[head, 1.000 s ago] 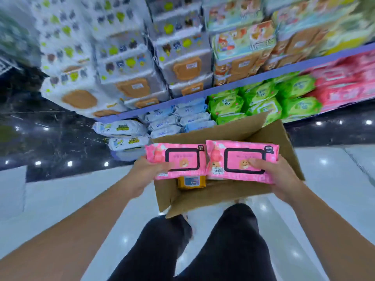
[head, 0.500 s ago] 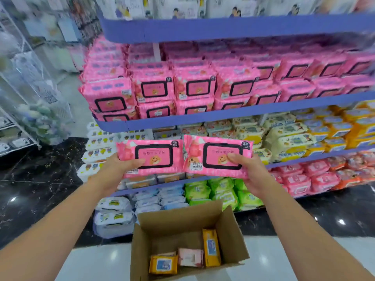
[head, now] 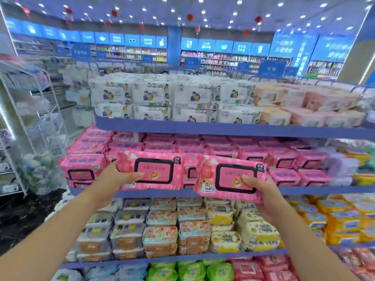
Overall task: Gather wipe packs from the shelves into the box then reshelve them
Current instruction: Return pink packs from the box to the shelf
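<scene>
White wire formed the rack (head: pixel 30 118) at the far left, standing on a black marbled floor (head: pixel 20 216) beside the blue-edged shelving (head: pixel 223 128).

The person's left hand (head: pixel 114 178) gripped the left pink pack (head: pixel 154 171) by its left end, thumb laid across the front and fingers curled out of sight behind it. That pack was held up face-on in front of the pink packs on the second shelf (head: pixel 253 153), its lower edge over the shelf's blue lip.

A gap separated it from the right pink pack (head: pixel 231 177), which sat a little lower and slightly tilted, with a price sticker near its lower left corner. Its bottom edge hung in front of the mixed packs on the third shelf (head: pixel 160 220). The right hand (head: pixel 265 192) held it at the lower right corner, thumb pressed on the front and fingers wrapped underneath.

Above both, white packs (head: pixel 152 98) with cartoon figures were stacked on the top shelf, and peach-coloured packs (head: pixel 304 106) lay further right. Yellow packs (head: pixel 345 216) filled the right of the third shelf. On the lowest visible shelf, green packs (head: pixel 192 270) lay just beside red packs (head: pixel 253 268).
</scene>
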Demonstrator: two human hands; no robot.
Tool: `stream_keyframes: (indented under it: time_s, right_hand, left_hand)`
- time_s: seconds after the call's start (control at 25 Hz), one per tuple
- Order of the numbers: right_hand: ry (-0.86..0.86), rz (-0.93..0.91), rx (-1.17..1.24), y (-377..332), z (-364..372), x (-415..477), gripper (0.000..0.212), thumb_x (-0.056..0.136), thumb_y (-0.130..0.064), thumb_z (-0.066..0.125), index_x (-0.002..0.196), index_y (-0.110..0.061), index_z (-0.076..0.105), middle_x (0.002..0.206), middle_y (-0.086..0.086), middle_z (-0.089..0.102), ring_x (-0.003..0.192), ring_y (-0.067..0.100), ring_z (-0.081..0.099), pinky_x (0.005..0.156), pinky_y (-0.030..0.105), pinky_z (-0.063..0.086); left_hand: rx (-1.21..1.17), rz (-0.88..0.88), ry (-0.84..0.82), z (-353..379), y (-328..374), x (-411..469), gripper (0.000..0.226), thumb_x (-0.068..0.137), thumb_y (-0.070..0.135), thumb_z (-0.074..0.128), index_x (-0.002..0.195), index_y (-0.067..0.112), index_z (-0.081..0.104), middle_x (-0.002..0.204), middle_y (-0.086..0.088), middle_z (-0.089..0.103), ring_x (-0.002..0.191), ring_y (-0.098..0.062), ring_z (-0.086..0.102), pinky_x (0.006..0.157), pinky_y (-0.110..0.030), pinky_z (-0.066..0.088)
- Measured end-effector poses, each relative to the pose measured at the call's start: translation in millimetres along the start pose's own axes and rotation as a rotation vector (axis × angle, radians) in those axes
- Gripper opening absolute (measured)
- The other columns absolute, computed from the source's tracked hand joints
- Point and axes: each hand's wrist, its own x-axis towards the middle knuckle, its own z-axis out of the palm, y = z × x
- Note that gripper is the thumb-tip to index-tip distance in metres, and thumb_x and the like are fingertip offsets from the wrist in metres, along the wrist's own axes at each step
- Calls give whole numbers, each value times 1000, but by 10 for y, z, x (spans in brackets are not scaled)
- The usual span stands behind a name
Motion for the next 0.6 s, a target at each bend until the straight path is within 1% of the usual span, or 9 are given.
stream_keyframes:
  time_s: [0.08,0.12,0.2,0.24,0.32,0.4,0.44,0.48,0.6]
  right_hand:
    - [24,-13,-16,-76,-334,121,100,38,-42,100,121,0,62,113,25,71,101,41,70,73,40,60]
    - [43,-14,-21,-92,-497,185,102,40,-41,100,124,0,60,115,26,69,102,42,69,75,42,60]
    - [79,-10,-22,-106,-817,319,104,41,-40,100,128,-1,58,118,27,68,105,43,68,79,45,59]
    - [95,-10,-30,-98,-983,387,104,41,-40,100,128,-1,59,118,26,69,105,43,68,78,45,60]
    - [116,-2,-55,-57,-1343,525,103,39,-40,100,125,-1,60,114,25,70,103,43,69,72,43,61]
    - [163,20,-71,-35,-1681,718,103,38,-39,100,125,-1,59,111,24,71,99,42,71,69,41,60]
    - [182,33,-86,-31,-1838,843,103,38,-39,100,125,-3,59,111,24,72,98,41,71,70,41,60]
    - [187,40,-112,-16,-2008,1008,104,36,-40,100,124,-3,59,110,23,72,98,41,71,73,42,59]
    - [203,64,-116,32,-2375,1420,108,27,-41,102,119,-4,60,107,21,74,98,39,72,87,48,55]
  left_hand:
    - [-6,-9,-9,306,153,147,109,41,56,100,132,18,54,127,-5,69,117,-25,65,110,-51,43]
    - [-12,-5,-22,470,191,241,96,47,51,100,127,21,55,123,-4,70,113,-23,67,110,-50,44]
    - [-27,28,-60,882,220,446,65,67,29,94,118,24,55,115,-1,71,103,-16,67,108,-44,44]
    - [-13,29,-82,1099,195,555,63,71,22,90,123,22,54,118,0,68,103,-15,65,107,-42,42]
    - [13,31,-107,1551,109,815,86,69,24,88,142,17,44,123,1,64,104,-16,63,104,-39,44]
    - [12,34,-131,1950,15,1111,95,61,31,91,143,17,43,117,3,68,100,-15,67,92,-36,51]
    - [23,24,-128,2136,-2,1251,97,62,31,92,144,17,42,116,5,68,100,-14,67,90,-34,49]
    - [43,15,-120,2321,-32,1425,95,65,30,93,144,18,42,116,7,67,100,-12,66,91,-33,48]
    - [122,19,-110,2746,-45,1795,76,67,26,93,131,19,52,114,7,68,96,-4,66,89,-29,52]
